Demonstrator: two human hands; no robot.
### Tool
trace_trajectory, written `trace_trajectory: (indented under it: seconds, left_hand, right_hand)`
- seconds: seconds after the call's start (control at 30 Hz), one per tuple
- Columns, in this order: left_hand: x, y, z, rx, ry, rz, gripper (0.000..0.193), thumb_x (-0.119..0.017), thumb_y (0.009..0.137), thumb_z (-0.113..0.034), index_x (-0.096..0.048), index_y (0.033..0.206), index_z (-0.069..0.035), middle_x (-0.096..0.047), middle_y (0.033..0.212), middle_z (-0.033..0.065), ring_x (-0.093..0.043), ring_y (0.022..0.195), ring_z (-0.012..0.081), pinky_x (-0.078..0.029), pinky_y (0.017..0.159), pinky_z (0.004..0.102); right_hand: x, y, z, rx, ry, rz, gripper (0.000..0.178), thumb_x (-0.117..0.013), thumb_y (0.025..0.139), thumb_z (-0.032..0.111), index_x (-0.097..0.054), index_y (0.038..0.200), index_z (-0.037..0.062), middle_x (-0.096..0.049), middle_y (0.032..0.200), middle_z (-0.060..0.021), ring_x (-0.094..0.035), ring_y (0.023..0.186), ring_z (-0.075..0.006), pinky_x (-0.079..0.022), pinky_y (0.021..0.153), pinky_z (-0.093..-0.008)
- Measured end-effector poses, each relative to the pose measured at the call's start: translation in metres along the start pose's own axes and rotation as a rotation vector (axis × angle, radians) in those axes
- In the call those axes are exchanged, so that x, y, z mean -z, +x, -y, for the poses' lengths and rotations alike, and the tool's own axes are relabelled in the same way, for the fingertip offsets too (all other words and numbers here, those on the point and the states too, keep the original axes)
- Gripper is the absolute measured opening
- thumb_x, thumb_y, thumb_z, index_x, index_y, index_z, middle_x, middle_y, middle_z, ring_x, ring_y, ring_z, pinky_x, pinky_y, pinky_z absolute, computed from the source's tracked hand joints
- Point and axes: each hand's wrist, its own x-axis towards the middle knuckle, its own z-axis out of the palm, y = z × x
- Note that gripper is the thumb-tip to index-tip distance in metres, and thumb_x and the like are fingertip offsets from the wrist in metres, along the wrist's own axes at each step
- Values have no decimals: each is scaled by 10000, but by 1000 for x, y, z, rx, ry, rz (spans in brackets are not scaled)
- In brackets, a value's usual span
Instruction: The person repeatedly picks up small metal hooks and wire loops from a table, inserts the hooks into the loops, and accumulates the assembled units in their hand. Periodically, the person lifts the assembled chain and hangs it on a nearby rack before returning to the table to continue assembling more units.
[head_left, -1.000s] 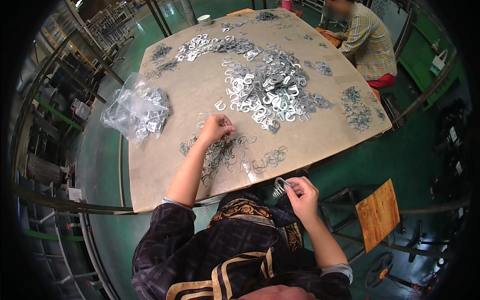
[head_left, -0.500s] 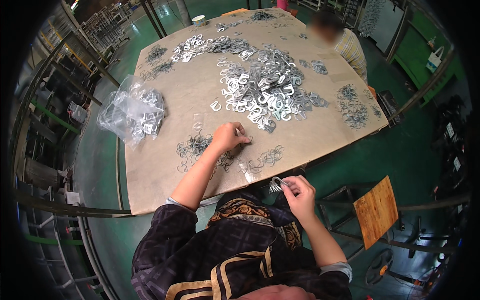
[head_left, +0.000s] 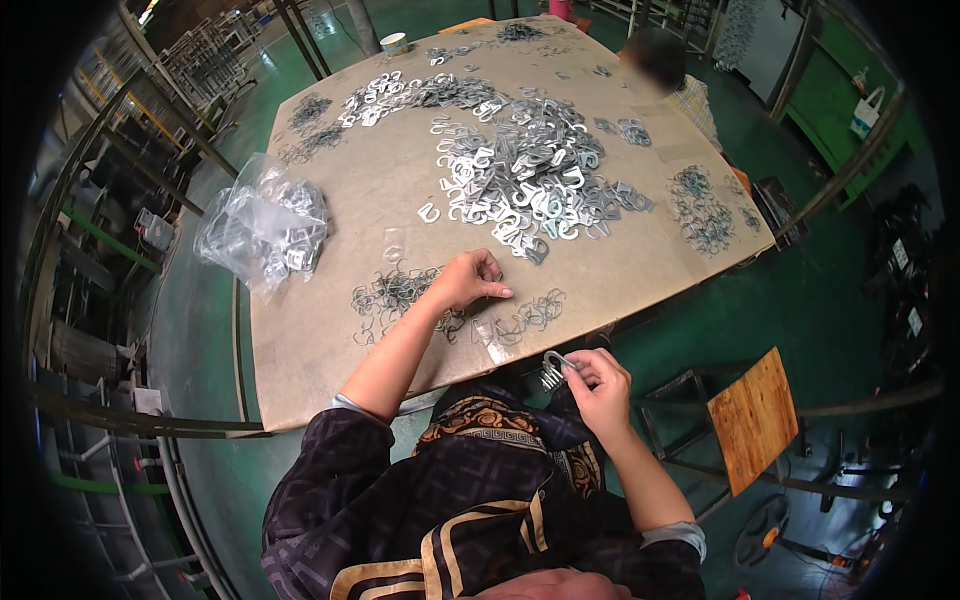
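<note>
My right hand (head_left: 602, 388) is closed beyond the table's near edge, pinching grey metal hooks (head_left: 551, 362) between thumb and fingers. Their curved tops face up, and several ends show in a row below, so more than one seems stacked there. Just above the tabletop, my left hand (head_left: 472, 281) has its fingers curled in and its thumb pointing right. Anything between those fingertips is too small to make out. Thin bent wire clips (head_left: 395, 290) lie loose beside and under my left wrist, and more wire clips (head_left: 543, 308) lie to its right.
A large heap of flat metal hooks (head_left: 520, 170) covers the middle of the table (head_left: 330, 210). On the left sits a clear plastic bag (head_left: 265, 220) of metal pieces. More wire clips (head_left: 703, 215) lie at right, near another person (head_left: 690, 95). A wooden-topped stool (head_left: 752, 420) stands right of me.
My left hand has shifted very slightly, its thumb lower and a little further from the fingers. My right hand stays with the hooks. The other person has leaned a little away.
</note>
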Motion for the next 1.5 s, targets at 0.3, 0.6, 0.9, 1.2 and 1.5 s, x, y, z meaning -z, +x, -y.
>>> trace_trajectory:
  seconds: [0.3, 0.6, 0.9, 1.2, 1.5]
  left_hand:
    - [8, 12, -13, 260, 163, 177, 366, -892, 647, -259, -601, 727, -51, -618, 658, 25, -573, 623, 155, -478, 596, 309]
    - [-15, 10, -28, 209, -609, 154, 332, -813, 785, -224, -538, 660, -87, -553, 568, -16, -444, 481, 88, -348, 442, 276]
    - [-29, 5, -44, -14, 257, -52, 460, -893, 663, -294, -491, 656, -71, -513, 591, -28, -461, 565, 67, -400, 511, 265]
    - [-43, 19, -23, 11, 139, 149, 451, -893, 656, -249, -496, 730, -49, -535, 655, 12, -490, 578, 95, -435, 563, 285]
    - [-62, 16, -19, -140, -589, 120, 384, -854, 731, -220, -509, 792, -63, -464, 620, -70, -395, 545, 46, -313, 471, 247]
  right_hand:
    - [1, -1, -2, -10, 15, -14, 118, -681, 797, -45, -650, 907, -15, -611, 776, -68, -640, 628, -123, -520, 559, -241]
    - [2, -2, -4, -31, 16, -3, 121, -668, 805, -59, -658, 919, -23, -614, 817, -50, -609, 657, -82, -489, 578, -210]
    - [-1, -2, -6, -12, -16, -12, 121, -680, 797, -30, -659, 912, -2, -618, 782, -72, -644, 629, -139, -524, 553, -250]
    - [-1, -1, -6, 10, -27, 14, 130, -684, 791, -28, -660, 915, 0, -619, 786, -78, -650, 631, -156, -528, 555, -261]
    - [-4, -1, -9, 26, -6, 48, 139, -684, 791, -24, -661, 924, 6, -625, 792, -88, -659, 661, -176, -534, 576, -276]
